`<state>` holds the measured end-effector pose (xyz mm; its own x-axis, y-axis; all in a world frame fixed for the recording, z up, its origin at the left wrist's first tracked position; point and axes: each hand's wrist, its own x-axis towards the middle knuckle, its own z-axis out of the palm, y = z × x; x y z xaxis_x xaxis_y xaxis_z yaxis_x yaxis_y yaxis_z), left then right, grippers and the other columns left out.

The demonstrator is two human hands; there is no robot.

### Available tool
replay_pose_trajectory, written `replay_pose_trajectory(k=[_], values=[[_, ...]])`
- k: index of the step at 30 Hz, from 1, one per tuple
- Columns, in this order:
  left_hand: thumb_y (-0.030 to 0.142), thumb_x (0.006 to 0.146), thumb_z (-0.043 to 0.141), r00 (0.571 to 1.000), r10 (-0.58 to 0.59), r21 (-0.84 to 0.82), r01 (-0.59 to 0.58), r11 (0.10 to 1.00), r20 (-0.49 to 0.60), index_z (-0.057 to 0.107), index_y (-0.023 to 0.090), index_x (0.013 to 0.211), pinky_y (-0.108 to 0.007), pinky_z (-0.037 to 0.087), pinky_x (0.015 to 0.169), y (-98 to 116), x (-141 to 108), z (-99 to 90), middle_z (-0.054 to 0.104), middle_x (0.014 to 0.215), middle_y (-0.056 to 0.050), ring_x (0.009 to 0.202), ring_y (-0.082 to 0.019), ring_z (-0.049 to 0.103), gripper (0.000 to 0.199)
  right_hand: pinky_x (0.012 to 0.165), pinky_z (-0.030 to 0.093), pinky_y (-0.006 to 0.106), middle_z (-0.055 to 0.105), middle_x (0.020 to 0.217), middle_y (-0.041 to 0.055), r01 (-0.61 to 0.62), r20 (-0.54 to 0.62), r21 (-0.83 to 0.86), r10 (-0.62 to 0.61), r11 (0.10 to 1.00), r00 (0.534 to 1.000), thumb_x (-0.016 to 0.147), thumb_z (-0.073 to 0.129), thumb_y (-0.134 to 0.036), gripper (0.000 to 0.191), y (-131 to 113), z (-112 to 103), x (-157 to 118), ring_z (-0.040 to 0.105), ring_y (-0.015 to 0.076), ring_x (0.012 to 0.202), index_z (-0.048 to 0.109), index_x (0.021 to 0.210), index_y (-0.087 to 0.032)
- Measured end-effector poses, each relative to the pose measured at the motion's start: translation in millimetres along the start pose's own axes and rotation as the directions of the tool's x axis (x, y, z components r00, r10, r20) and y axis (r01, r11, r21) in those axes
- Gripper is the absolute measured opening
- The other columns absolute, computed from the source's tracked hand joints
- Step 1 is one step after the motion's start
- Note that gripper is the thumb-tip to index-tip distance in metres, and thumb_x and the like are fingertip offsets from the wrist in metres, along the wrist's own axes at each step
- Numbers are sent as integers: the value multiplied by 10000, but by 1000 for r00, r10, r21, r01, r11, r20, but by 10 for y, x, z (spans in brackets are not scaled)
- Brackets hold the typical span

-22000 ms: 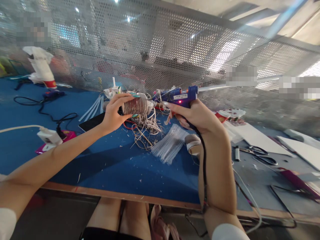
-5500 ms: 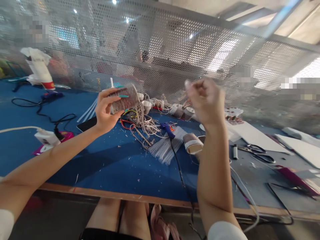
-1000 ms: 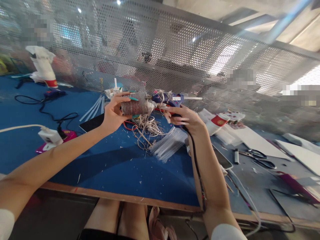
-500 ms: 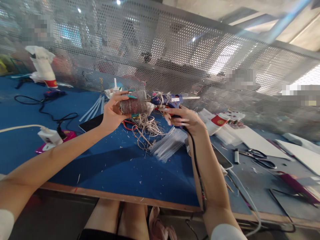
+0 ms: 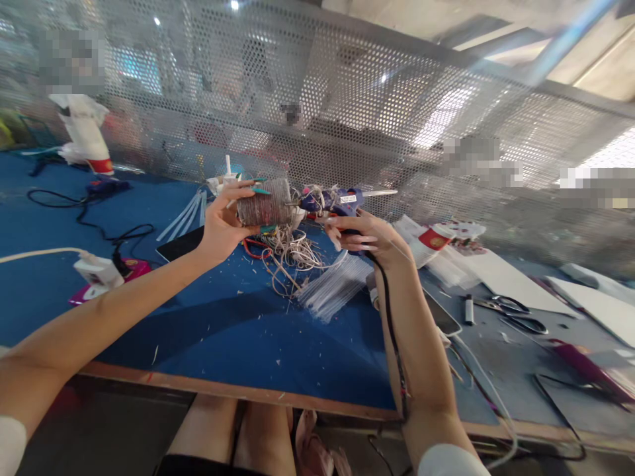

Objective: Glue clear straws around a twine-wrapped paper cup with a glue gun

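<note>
My left hand (image 5: 225,215) is closed around a cylinder wound with grey cord (image 5: 265,202), held on its side above the table. My right hand (image 5: 370,233) grips a blue glue gun (image 5: 342,200) by its handle. The gun's nozzle points left, close to the cylinder's right end; whether they touch I cannot tell. A clear glue stick (image 5: 381,193) juts from the gun's back. Below lies a tangled heap of thin cord (image 5: 297,251), with a bundle of clear glue sticks (image 5: 337,287) in front of it.
A black power cable (image 5: 389,324) runs from the gun along my right forearm. To the right lie scissors (image 5: 510,311), a paper cup (image 5: 431,241) and white sheets (image 5: 516,281). At left are a plugged white adapter (image 5: 99,272) and another glue gun (image 5: 106,185). A perforated metal screen (image 5: 317,99) stands behind.
The glue gun and cylinder have shifted only very slightly against each other. Both hands keep their grip in nearly the same place.
</note>
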<state>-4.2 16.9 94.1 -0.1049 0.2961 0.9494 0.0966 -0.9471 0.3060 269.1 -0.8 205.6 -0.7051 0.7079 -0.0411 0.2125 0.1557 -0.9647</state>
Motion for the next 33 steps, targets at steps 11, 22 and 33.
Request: replay_pose_trajectory(k=[11,22,33], values=[[405,610,930,996,-68,-13,67,998,-54,676,310,1049,-376,634,897,54,20,19,645,1239,-33,1200,-252,646,515,294,318,197,469,426,-61,196,-495,-270,-311,943,811,721,766,-318,250,-160,248,-193,385,61,329,556,643,-207],[298,667,907,999,16,50,-13,999,-49,706,306,997,-398,616,896,161,43,25,661,1207,-28,1142,-225,645,387,314,372,219,519,486,-47,130,-551,-323,-298,937,779,696,772,-271,243,-151,320,-115,428,75,359,539,685,-208],[286,666,910,1000,21,40,-20,999,-18,704,324,992,-402,587,946,139,46,6,651,1211,0,1179,-216,632,388,314,369,202,532,484,-53,82,-554,-338,-269,937,788,711,728,-238,214,-154,344,-100,436,69,337,516,700,-216]])
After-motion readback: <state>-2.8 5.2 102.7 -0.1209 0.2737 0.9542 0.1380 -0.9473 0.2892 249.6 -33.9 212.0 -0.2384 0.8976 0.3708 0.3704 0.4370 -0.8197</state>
